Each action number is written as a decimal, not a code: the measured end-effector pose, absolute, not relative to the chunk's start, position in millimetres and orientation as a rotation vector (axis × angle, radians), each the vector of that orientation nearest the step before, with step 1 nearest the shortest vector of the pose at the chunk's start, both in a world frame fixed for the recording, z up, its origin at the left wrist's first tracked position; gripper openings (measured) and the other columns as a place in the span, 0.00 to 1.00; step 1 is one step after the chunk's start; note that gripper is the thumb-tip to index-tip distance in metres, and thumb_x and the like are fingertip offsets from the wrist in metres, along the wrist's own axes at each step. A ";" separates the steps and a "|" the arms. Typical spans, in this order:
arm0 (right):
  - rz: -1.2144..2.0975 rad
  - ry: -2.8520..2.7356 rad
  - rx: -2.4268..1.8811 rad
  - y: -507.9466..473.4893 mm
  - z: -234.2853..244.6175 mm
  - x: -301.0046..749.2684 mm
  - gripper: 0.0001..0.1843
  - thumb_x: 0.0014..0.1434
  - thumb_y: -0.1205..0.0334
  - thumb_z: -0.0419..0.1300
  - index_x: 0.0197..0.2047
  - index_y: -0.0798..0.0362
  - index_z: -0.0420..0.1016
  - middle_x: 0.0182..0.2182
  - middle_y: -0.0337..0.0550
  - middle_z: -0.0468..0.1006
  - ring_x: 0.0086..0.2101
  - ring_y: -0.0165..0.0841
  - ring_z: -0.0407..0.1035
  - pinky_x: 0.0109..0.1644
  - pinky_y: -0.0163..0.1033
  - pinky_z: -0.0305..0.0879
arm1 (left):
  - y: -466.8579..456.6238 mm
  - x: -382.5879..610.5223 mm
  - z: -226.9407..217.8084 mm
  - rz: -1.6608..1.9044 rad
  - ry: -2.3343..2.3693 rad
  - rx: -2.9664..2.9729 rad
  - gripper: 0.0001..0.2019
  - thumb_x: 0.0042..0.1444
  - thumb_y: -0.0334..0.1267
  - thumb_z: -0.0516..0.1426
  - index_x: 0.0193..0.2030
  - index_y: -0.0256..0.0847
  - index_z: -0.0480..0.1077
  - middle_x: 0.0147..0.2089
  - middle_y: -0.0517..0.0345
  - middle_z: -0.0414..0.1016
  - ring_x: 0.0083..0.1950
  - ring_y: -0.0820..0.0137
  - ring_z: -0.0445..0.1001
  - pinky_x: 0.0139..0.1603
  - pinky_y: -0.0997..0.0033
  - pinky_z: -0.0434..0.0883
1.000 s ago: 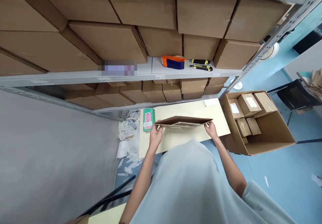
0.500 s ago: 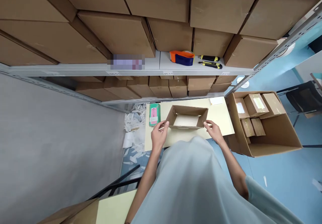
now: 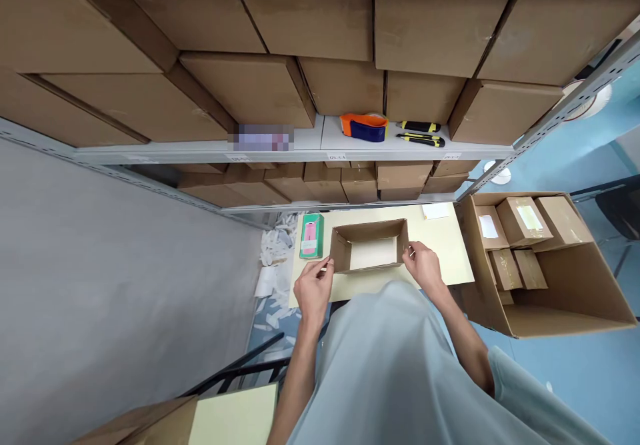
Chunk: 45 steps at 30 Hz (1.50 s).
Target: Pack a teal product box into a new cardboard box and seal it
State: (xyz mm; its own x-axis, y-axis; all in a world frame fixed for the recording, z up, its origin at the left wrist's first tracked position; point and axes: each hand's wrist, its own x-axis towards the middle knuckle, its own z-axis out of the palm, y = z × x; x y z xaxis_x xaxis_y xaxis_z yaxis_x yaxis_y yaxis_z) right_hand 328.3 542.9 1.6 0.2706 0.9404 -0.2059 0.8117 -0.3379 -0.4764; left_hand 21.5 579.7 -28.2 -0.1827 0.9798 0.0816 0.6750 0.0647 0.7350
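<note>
An open-topped cardboard box [image 3: 371, 230] stands on the pale yellow table, with a white bottom showing inside. At its near left corner, the fingertips of my left hand [image 3: 314, 290] pinch the rim. My right hand [image 3: 424, 266] grips the near right corner, its fingers curled against the short side. To the left of the cardboard box lies a green box [image 3: 313, 236] with a pink panel and a white label. A white slip or small packet [image 3: 435, 211] rests at the table's far right edge.
Shelves [image 3: 200, 154] packed with cartons [image 3: 310, 8] rise beyond the table. One holds utility knives [image 3: 421, 140] and an orange-and-blue roll-shaped item [image 3: 367, 129]. A large open carton [image 3: 575, 305] with several small boxes stands right. Paper scraps [image 3: 273, 252] lie left, beside the grey wall [image 3: 125, 265].
The view has shifted, so the shelves and table sit lower in the picture. The cardboard box is turned slightly, and my right hand has closed in on its right corner.
</note>
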 end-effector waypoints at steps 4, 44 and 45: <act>0.692 -1.898 -2.305 537.0 12.4 313.4 0.16 0.79 0.61 0.55 0.59 0.53 0.83 0.51 0.50 0.85 0.41 0.38 0.83 0.42 0.39 0.71 | 569.6 29.4 -28.2 0.852 1.858 1.696 0.14 0.68 0.47 0.63 0.50 0.47 0.89 0.43 0.55 0.86 0.36 0.65 0.83 0.42 0.65 0.76; 0.964 -1.653 -1.897 578.1 -90.7 317.8 0.24 0.79 0.43 0.49 0.66 0.48 0.66 0.48 0.49 0.83 0.38 0.45 0.81 0.50 0.50 0.77 | 615.3 38.4 -110.0 0.799 1.752 1.482 0.20 0.70 0.56 0.58 0.59 0.47 0.67 0.56 0.49 0.80 0.49 0.57 0.80 0.55 0.57 0.77; 0.960 -1.653 -1.908 579.1 -89.0 319.0 0.24 0.79 0.43 0.48 0.67 0.48 0.66 0.47 0.48 0.84 0.37 0.46 0.80 0.49 0.50 0.76 | 614.8 40.6 -108.1 0.791 1.751 1.471 0.21 0.71 0.57 0.57 0.61 0.47 0.67 0.56 0.49 0.80 0.48 0.57 0.81 0.54 0.57 0.76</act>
State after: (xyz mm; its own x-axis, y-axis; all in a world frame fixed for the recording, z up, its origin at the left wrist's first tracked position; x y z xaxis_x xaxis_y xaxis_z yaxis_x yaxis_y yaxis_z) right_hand 319.0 579.1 -89.0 0.0462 0.9752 -0.2166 0.6717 -0.1908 -0.7159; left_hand 40.6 614.8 -108.1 -0.1038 0.9861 -0.1300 0.5545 0.1659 0.8155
